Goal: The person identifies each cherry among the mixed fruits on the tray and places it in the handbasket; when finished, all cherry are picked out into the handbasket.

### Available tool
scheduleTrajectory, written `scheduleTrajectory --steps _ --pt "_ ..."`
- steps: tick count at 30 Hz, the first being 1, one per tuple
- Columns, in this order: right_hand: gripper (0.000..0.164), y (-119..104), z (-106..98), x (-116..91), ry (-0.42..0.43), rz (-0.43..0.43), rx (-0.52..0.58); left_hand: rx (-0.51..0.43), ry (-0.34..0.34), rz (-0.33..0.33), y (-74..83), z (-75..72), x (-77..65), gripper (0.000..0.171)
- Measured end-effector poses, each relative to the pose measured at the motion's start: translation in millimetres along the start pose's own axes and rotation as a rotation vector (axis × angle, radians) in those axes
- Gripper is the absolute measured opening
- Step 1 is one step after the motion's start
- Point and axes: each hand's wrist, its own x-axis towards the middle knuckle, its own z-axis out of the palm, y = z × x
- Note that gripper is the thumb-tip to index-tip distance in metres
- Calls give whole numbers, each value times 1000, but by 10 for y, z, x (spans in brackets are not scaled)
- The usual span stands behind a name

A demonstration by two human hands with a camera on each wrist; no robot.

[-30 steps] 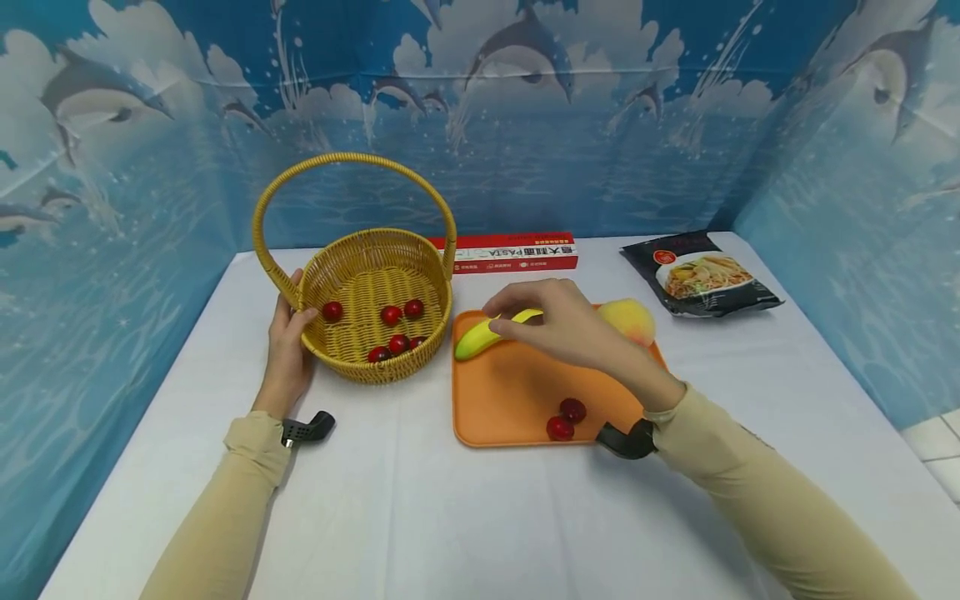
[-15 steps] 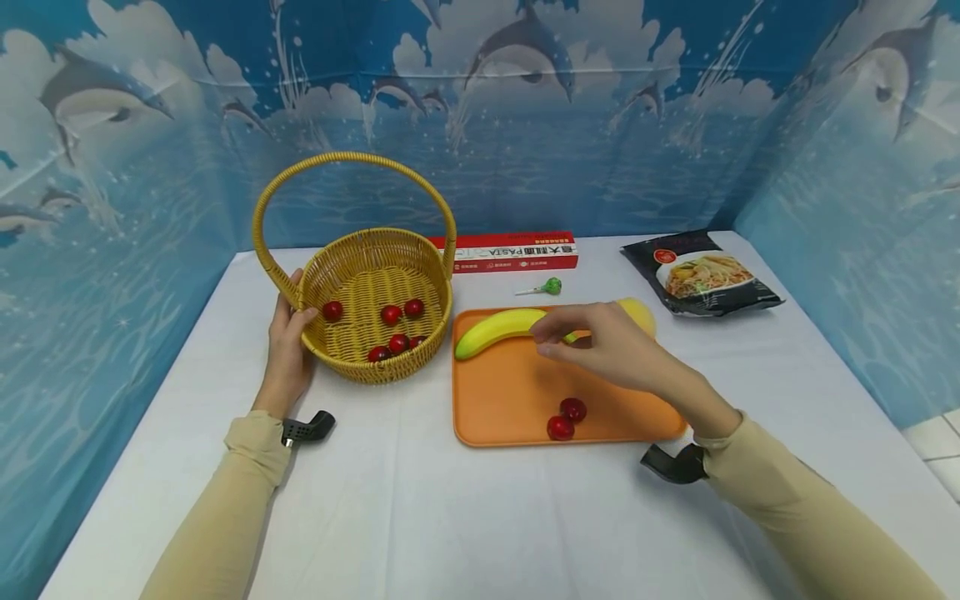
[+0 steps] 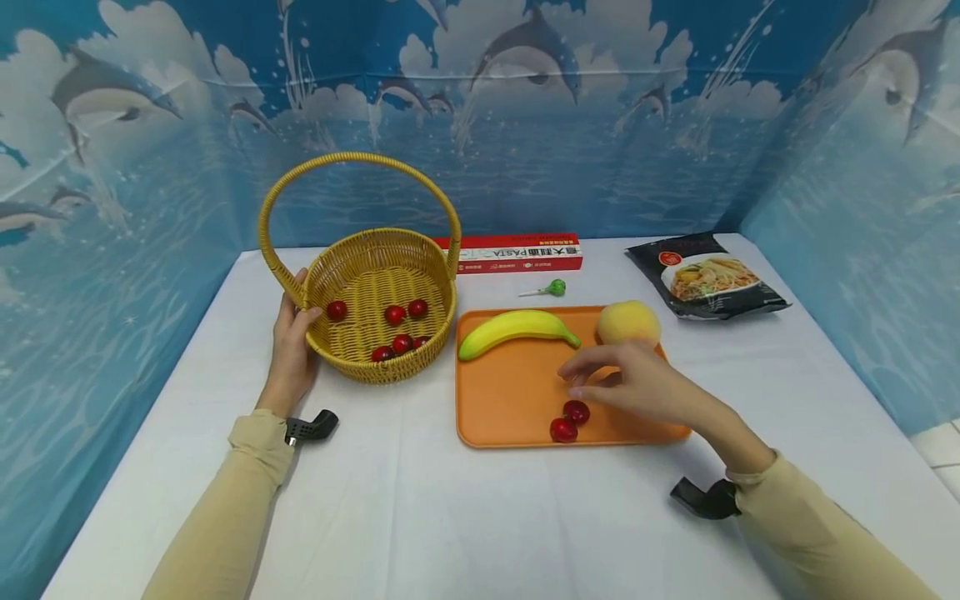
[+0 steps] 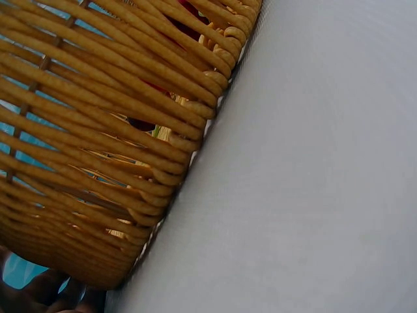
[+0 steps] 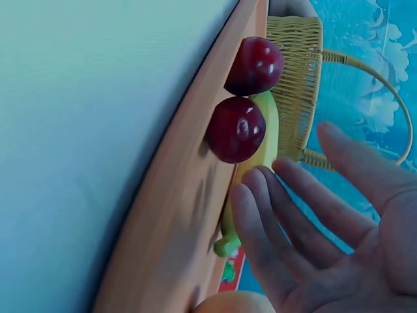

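Observation:
My left hand (image 3: 288, 362) grips the side of a yellow wicker basket (image 3: 360, 372), thumb over the rim by the foot of its tall handle. Several dark red cherries (image 3: 394, 315) lie inside. Over an orange tray (image 3: 498, 400), my right hand (image 3: 641, 382) hovers with relaxed, parted fingers and holds nothing. Its fingertips are just above two cherries (image 3: 576, 412) near the tray's front edge. In the right wrist view the same pair, one cherry (image 5: 236, 130) nearer, sits beyond spread fingers (image 5: 306, 222). A banana (image 3: 517, 327) and a yellow peach (image 3: 628, 322) lie along the tray's back.
Behind the tray lies a green lollipop (image 3: 556, 287) on the white tablecloth (image 3: 450, 517). A red pasta box (image 3: 517, 254) stands farther back, partly behind the basket. A black noodle packet (image 3: 708, 277) is at the back right. Dolphin-print curtains enclose the table.
My right hand has moved right and toward me, from over the banana to near the two cherries, uncovering the lollipop and banana. My left hand keeps its grip on the basket.

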Motion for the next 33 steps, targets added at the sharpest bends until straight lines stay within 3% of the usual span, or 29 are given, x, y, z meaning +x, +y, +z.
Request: scheduleTrajectory --steps 8,19,33 --pt "42 124 49 -80 -61 -21 103 -4 8 -8 -10 13 8 69" --pt "39 320 101 -132 -67 -16 159 -3 5 1 -15 4 11 68" --pt "38 385 202 -110 7 -124 57 -5 10 9 15 10 10 68"
